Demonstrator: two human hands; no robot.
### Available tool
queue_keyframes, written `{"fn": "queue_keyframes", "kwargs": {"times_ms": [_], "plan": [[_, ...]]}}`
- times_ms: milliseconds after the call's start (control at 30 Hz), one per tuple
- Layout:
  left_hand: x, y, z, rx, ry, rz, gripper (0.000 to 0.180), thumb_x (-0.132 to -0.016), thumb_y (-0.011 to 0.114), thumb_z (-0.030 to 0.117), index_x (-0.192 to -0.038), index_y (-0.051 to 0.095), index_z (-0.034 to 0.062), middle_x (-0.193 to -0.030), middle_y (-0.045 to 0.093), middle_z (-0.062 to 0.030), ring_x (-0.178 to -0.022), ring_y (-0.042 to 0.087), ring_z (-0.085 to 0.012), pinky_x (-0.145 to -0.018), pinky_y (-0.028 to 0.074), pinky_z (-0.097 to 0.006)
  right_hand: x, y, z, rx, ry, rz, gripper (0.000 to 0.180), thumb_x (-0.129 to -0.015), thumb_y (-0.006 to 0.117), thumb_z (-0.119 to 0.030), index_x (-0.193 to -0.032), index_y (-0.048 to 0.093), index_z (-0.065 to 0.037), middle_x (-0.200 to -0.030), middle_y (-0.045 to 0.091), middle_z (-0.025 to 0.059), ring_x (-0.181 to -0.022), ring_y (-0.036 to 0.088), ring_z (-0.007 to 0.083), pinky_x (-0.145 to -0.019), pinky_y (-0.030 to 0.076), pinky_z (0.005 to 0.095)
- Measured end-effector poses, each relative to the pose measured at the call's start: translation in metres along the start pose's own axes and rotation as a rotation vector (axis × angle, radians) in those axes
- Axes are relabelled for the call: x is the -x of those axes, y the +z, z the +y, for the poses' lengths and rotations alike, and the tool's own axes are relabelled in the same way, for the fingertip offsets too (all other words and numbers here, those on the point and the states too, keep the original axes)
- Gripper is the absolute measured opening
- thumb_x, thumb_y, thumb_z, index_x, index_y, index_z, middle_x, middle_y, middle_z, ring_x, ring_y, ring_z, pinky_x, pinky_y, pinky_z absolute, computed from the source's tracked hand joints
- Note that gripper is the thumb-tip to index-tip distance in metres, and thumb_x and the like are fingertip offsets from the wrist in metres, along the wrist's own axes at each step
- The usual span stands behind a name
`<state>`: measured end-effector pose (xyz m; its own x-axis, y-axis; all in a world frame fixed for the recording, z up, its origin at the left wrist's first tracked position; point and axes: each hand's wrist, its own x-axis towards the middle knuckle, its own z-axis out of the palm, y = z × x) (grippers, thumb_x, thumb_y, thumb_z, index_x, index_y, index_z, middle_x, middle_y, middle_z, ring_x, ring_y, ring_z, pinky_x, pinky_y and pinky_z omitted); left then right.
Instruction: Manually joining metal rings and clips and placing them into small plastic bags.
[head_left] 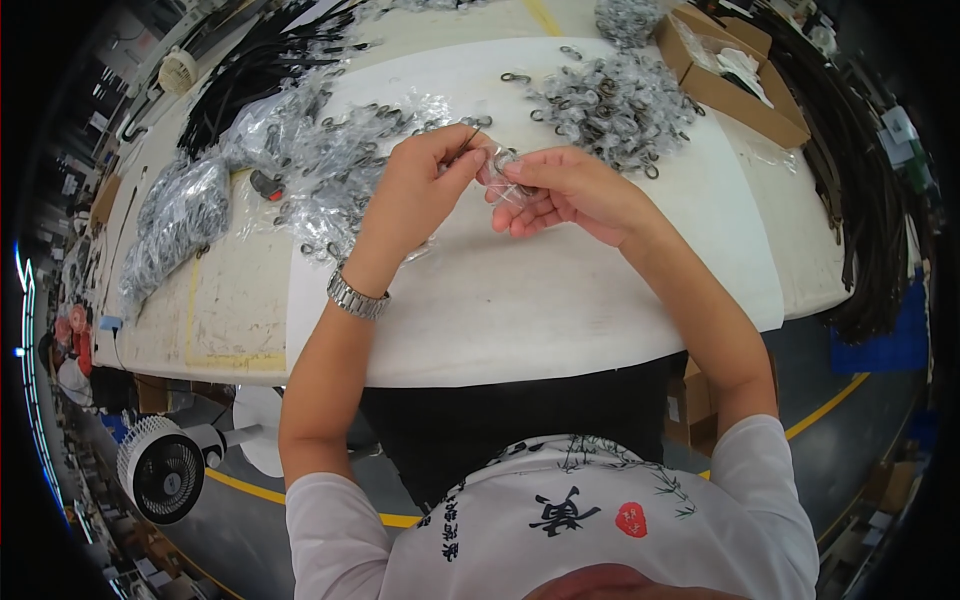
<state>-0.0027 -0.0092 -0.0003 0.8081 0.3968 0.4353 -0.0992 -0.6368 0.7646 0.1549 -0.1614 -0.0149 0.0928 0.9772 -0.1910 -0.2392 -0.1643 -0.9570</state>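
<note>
Both hands meet above the white sheet on the table. My left hand [425, 180], with a metal watch [357, 296] on its wrist, pinches a thin dark piece whose tip shows above the fingers; its kind is too small to make out. My right hand [580, 190] grips a small metal hook in clear plastic wrap [512, 180] between thumb and forefinger, the other fingers curled below. The left fingertips touch or nearly touch the wrap. Behind the right hand lies a pile of small dark metal hooks in clear wrap [610, 108]. A looser heap of similar pieces [345, 165] spreads beside the left hand.
Filled clear plastic bags [180, 220] and black straps [245, 85] lie at the left. A red-and-grey tool [266, 186] is near them. An open cardboard box [735, 80] stands back right, by hanging dark straps [870, 200]. A fan [165, 475] is below the table.
</note>
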Motion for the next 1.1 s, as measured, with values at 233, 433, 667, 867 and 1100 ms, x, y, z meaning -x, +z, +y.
{"fn": "queue_keyframes", "kwargs": {"times_ms": [233, 433, 667, 867, 1100], "plan": [[0.003, -0.003, 0.003, -0.114, -0.083, -0.133, 0.023, -0.099, 0.069, 0.018, -0.083, 0.068, 0.0006, -0.067, 0.059, 0.0030, -0.058, 0.044, -0.0049, -0.053, 0.035, -0.026, 0.001, 0.009, -0.003, 0.088, 0.046, -0.033, 0.034, -0.104, 0.062, -0.033, -0.113, 0.071, -0.001, -0.097, 0.078, 0.0130, -0.080, 0.073, 0.0138, -0.081, 0.059, 0.0287], [-0.001, -0.001, -0.006, 0.009, -0.196, -0.057, 0.030, -0.100, 0.069, 0.023, -0.080, 0.068, 0.0011, -0.062, 0.059, 0.0028, -0.054, 0.043, -0.0055, -0.049, 0.033, -0.027, 0.001, 0.001, 0.001, 0.046, -0.065, 0.069, 0.032, -0.105, 0.060, -0.032, -0.114, 0.072, -0.003, -0.105, 0.078, 0.0127, -0.090, 0.074, 0.0152, -0.086, 0.059, 0.0309], [0.008, 0.015, 0.018, 0.487, -0.359, -0.126, 0.024, -0.102, 0.068, 0.022, -0.102, 0.071, -0.0021, -0.079, 0.070, -0.0037, -0.051, 0.041, -0.0017, -0.045, 0.030, -0.019, -0.006, 0.008, 0.005, -0.162, -0.289, 0.293, 0.036, -0.105, 0.061, -0.037, -0.118, 0.074, -0.005, -0.117, 0.074, 0.0051, -0.113, 0.066, 0.0137, -0.100, 0.051, 0.0325], [0.008, 0.016, -0.004, 0.726, -0.393, -0.227, 0.023, -0.100, 0.070, 0.021, -0.105, 0.070, -0.0021, -0.091, 0.074, -0.0078, -0.048, 0.042, -0.0027, -0.045, 0.031, -0.019, -0.009, 0.004, 0.009, -0.110, -0.246, 0.152, 0.041, -0.105, 0.061, -0.038, -0.120, 0.074, -0.002, -0.105, 0.074, 0.0029, -0.093, 0.068, 0.0117, -0.091, 0.053, 0.0299], [0.008, 0.013, -0.001, 0.815, -0.503, -0.332, 0.020, -0.101, 0.069, 0.017, -0.108, 0.069, -0.0019, -0.088, 0.072, -0.0065, -0.051, 0.042, -0.0018, -0.047, 0.030, -0.018, -0.003, 0.013, 0.004, -0.095, -0.292, 0.251, 0.038, -0.106, 0.056, -0.032, -0.114, 0.075, 0.000, -0.102, 0.075, 0.0053, -0.084, 0.068, 0.0125, -0.089, 0.054, 0.0303]]}}
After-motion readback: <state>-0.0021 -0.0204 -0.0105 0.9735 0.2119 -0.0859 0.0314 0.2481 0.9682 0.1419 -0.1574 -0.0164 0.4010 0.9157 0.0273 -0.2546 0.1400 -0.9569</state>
